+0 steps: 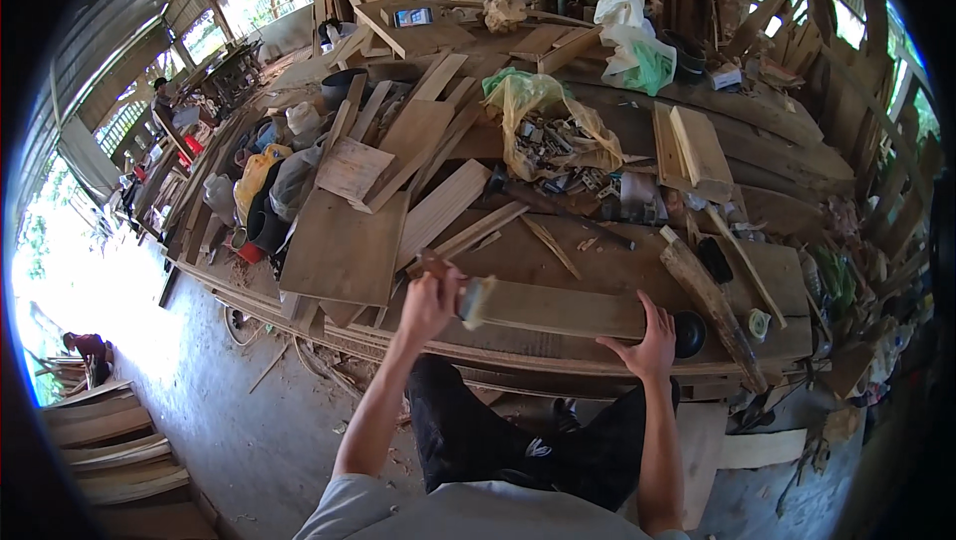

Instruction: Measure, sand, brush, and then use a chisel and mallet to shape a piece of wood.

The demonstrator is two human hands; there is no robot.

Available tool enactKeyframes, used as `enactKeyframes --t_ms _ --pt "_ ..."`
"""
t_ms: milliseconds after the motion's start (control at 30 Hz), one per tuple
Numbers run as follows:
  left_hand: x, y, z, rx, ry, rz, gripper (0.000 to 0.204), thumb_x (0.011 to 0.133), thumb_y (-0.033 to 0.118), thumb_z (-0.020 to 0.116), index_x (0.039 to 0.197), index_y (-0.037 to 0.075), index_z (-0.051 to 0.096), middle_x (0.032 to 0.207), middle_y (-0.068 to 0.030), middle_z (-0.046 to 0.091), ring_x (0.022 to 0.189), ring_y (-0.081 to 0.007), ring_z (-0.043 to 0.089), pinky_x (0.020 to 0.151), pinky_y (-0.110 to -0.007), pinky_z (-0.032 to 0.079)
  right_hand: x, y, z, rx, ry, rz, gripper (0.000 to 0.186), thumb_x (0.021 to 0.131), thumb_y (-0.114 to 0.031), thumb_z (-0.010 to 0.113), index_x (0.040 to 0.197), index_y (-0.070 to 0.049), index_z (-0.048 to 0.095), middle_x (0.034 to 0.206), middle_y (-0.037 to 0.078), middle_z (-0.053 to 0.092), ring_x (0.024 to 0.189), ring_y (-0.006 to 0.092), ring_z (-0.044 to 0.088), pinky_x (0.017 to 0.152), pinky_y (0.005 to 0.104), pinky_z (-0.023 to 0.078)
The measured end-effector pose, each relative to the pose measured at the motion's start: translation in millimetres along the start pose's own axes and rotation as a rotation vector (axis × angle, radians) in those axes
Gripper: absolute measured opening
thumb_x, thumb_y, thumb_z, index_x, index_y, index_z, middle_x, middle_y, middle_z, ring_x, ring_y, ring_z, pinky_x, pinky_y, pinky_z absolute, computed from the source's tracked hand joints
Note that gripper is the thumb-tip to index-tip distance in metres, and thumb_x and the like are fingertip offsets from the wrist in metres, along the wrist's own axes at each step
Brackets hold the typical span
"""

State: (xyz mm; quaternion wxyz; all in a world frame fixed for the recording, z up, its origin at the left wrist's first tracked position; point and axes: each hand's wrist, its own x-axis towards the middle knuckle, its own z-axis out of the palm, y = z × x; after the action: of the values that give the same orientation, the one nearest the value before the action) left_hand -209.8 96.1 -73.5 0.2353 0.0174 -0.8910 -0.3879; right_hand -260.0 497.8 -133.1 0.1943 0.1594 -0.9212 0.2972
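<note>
Wooden plank (568, 309), one piece, long and narrow. Lies flat and crosswise near the front edge of the worktop (607, 266), presumably for easy reach and firm support underneath.

Flat paintbrush (476, 303), one, pale bristles, brown handle; slightly blurred. Held at the plank's left end, apparently gripped by the handle to leave the bristles free towards the wood. Exact contact of bristles with plank: cannot tell.

Hands, two. Left hand (428, 303): closed round the brush handle. Right hand (649, 339): spread, thumb well apart from fingers, set about the plank's right end, probably as a steadying stop; firmness of pressure not discernible.

Condition of plank: light tan-brown upper face, fairly even in tone, straight long edges, squared right end. Left end partly hidden by brush. Wet or dry: cannot tell.

Adjacent items: black round container (689, 334), just beside the right hand; rough wooden slat (712, 306), slanting beyond; broad plywood panel (344, 246), to the left; yellow plastic bag (588, 122) with metal fittings (543, 147), farther back.
</note>
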Motion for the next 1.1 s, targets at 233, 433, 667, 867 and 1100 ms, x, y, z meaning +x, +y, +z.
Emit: enactKeyframes --t_ms 233,433,667,867,1100 --pt "12.3 17.4 26.7 0.205 -0.047 0.104 0.021 0.108 0.019 0.06 0.122 0.004 0.06 0.068 -0.0179 0.068 0.061 -0.0387 0.072 0.049 -0.049 0.056 -0.2 3.2 3.3 -0.026 -0.008 -0.005 0.11 0.064 -0.07 0.093 0.15 -0.013 0.056 0.134 0.012 0.069 0.12 0.0353 0.065 0.108 0.0517 0.05" --pt "17.8 102.2 142.9 0.066 -0.26 0.411 0.022 0.105 0.017 0.061 0.122 0.005 0.053 0.081 -0.0178 0.072 0.064 -0.0376 0.073 0.053 -0.049 0.059 1.4 2.6 3.3 -0.022 0.0 -0.01 0.114 0.064 -0.066 0.095 0.154 -0.01 0.05 0.136 0.015 0.067 0.121 0.0375 0.065 0.107 0.0515 0.05" --pt "21.3 142.6 202.8 -0.212 -0.23 0.339 0.023 0.108 0.019 0.057 0.119 0.001 0.05 0.078 -0.0245 0.07 0.067 -0.0458 0.069 0.058 -0.054 0.056 2.4 9.7 9.2 -0.052 -0.014 -0.081 0.13 0.067 -0.072 0.09 0.164 -0.005 0.034 0.146 0.017 0.064 0.122 0.0398 0.064 0.106 0.0521 0.05" --pt "23.0 79.6 135.1 0.087 -0.274 0.112 0.038 0.111 0.038 0.049 0.127 0.003 0.056 0.072 -0.0215 0.071 0.065 -0.0437 0.072 0.059 -0.055 0.058 0.4 4.1 3.9 -0.085 -0.036 -0.042 0.124 0.066 -0.072 0.09 0.16 -0.007 0.044 0.137 0.016 0.068 0.122 0.0384 0.064 0.107 0.0513 0.051" --pt "8.9 -7.4 14.3 0.25 0.009 0.015 0.024 0.109 0.029 0.056 0.112 0.006 0.063 0.071 -0.0186 0.071 0.061 -0.0411 0.07 0.056 -0.054 0.057 1.9 -3.3 2.1 -0.007 -0.032 0.009 0.114 0.063 -0.064 0.096 0.156 -0.012 0.053 0.131 0.017 0.07 0.121 0.0398 0.066 0.105 0.0523 0.052"
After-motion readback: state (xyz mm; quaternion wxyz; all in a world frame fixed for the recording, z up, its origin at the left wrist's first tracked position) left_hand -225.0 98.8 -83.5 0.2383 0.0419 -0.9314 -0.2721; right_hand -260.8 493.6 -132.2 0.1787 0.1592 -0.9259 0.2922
